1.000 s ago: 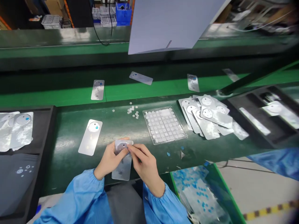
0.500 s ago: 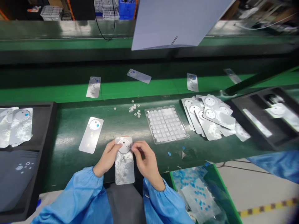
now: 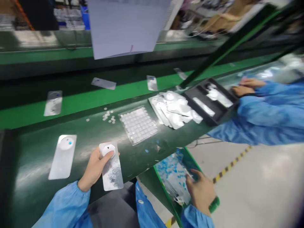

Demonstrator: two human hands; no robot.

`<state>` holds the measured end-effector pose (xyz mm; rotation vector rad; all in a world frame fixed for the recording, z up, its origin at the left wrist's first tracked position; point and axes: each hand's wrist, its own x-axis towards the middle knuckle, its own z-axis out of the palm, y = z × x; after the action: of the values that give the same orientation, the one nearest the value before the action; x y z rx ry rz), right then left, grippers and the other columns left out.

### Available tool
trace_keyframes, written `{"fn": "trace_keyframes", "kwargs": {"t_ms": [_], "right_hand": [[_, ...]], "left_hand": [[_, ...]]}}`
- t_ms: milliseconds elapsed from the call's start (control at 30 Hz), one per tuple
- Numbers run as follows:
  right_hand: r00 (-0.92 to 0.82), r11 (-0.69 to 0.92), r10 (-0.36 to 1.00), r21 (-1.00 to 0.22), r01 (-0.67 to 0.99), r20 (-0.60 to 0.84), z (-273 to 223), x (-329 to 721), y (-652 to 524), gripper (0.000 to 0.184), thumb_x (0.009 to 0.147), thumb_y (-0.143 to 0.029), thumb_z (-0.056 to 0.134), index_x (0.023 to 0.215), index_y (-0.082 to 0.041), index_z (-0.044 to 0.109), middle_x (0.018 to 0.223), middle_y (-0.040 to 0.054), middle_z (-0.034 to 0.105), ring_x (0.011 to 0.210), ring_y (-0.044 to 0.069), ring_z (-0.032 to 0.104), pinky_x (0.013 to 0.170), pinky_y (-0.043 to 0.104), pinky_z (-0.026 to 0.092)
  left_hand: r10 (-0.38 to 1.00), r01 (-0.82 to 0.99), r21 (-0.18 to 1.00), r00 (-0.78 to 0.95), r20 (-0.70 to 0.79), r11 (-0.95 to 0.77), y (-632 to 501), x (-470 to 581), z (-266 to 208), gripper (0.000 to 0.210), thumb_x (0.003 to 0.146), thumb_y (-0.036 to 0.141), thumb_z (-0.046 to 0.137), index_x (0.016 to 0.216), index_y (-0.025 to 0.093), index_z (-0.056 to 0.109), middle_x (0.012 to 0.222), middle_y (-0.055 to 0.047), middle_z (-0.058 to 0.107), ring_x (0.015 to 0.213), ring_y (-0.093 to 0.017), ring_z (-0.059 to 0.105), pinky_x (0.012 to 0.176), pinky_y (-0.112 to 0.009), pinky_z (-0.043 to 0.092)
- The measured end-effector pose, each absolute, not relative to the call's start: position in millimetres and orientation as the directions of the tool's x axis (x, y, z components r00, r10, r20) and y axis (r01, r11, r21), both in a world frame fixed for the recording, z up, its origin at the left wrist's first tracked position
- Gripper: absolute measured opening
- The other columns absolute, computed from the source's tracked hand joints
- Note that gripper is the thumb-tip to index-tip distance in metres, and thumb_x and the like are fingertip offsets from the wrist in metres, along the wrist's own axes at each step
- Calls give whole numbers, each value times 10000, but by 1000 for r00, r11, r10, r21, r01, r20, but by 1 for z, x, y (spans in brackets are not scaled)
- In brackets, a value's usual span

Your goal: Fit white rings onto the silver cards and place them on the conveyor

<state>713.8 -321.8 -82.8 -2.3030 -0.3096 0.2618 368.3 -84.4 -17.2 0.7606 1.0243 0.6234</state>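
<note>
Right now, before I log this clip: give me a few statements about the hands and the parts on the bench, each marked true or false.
1. The left hand holds a silver plate with its thumb on the round end. True.
2. The right hand rests on the clear tray. False: it reaches into the green bin beside the bench.
3. Another silver plate lies left of the held one. True.
4. The stack of plates lies left of the clear tray. False: it lies to its right.
5. A co-worker's hands are near the black tray. True.
</note>
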Motion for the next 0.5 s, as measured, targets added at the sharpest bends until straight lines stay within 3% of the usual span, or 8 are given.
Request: {"fn": "trace_keyframes", "kwargs": {"t_ms": [133, 267, 400, 500], "right_hand": [[975, -693, 204, -716, 85, -82, -106, 710, -331, 521, 556, -736, 730, 636, -228, 647, 600, 124, 695, 642, 355, 698, 634, 457, 560], [949, -614, 291, -785, 86, -124, -117, 699, -317, 567, 588, -788, 718, 677, -232, 652, 634, 128, 731, 642, 357, 740, 620, 446, 596], [865, -523, 460, -848, 82, -200, -120, 695, -310, 539, 562, -769, 732, 710, -255, 672, 633, 122, 746, 668, 408, 763, 543, 477, 612], [792, -569, 538, -818, 88, -289, -138, 707, -314, 426, 508, -686, 743, 667, -291, 723, 614, 122, 739, 602, 426, 746, 477, 503, 566]], "left_hand": [[815, 4, 930, 482, -323, 367, -51, 459, -12, 482, 723, 328, 852, 1144, 167, 681, 1177, -122, 763, 1121, -307, 707, 928, -380, 557], [772, -28, 957, 598, -215, 288, -19, 598, 9, 468, 852, 310, 710, 1252, 79, 633, 1244, -217, 733, 1094, -303, 721, 932, -408, 556], [817, 8, 992, 567, -107, 125, 13, 673, 29, 689, 849, 369, 774, 1407, 28, 559, 1365, -275, 663, 1260, -344, 643, 1073, -445, 464], [870, 126, 991, 492, -34, -33, 50, 643, 24, 935, 749, 326, 888, 1525, 23, 463, 1477, -269, 586, 1375, -361, 561, 1141, -404, 407]]}}
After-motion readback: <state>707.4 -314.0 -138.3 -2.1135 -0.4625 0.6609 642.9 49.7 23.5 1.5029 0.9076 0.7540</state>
